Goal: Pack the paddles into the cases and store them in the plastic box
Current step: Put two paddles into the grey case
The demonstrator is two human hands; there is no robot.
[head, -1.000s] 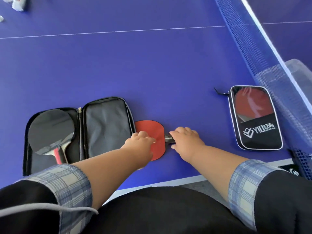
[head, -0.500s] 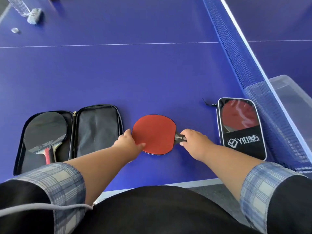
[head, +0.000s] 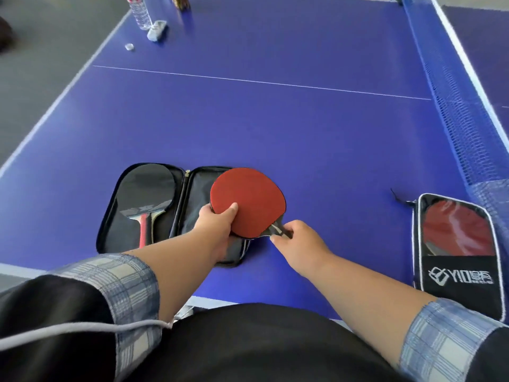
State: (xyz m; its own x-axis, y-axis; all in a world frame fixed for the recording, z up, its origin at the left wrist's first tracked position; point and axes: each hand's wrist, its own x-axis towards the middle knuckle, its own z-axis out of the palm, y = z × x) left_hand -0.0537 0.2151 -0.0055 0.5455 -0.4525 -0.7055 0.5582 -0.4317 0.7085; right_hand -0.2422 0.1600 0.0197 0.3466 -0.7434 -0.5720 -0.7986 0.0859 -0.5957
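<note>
Red-faced paddle: one, held in both hands over the right half of the open case, blade toward the far side, handle toward the near right. It overlaps the case's right half and juts past its right edge above the table.

Left hand: closed on the near-left edge of the red blade, thumb lying on the red face, fingers hidden beneath it.

Right hand: pinched on the end of the paddle's handle, fingertips at the butt, just right of the case's near right corner.

Black-faced paddle: one, lying flat in the left half of the open case, blade toward the far side, red-and-pale handle pointing near.

Open case: one, black, spread flat like a book on the blue table-tennis table, zip spine running down its middle; the right half shows a grey lining, partly covered by the red blade and the left hand.

Closed case: one, black with white piping and a clear window, lying well to the right of the hands beside the net. A red paddle face shows through the window; white lettering on the lower panel.

Count: paddles in plain sight, two; a third seen through the window; cases, two.

Far left of table: a clear water bottle, a pale small object beside it, and a small cap-like item, too blurred to name further.

Sleeves: plaid cuffs rolled up on both forearms.
</note>
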